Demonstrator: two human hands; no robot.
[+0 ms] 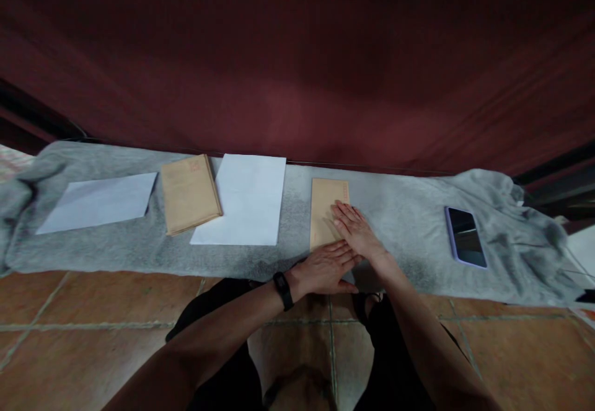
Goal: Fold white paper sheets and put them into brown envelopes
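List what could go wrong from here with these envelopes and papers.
The single brown envelope lies under the left hand and right hand on soft gray cloth, so pressing might crease it or make it slide.

The brown envelope stack overlaps the middle white sheet; pulling that sheet could drag or spill the stack.

Both lie loose, so a sleeve or draft might shift the sheet's uncovered side.

On the cloth [390,212], an envelope stack [189,194] overlaps paper [251,200]. A sheet [100,201] lies left; a single envelope [325,209], then a phone [466,237], right.
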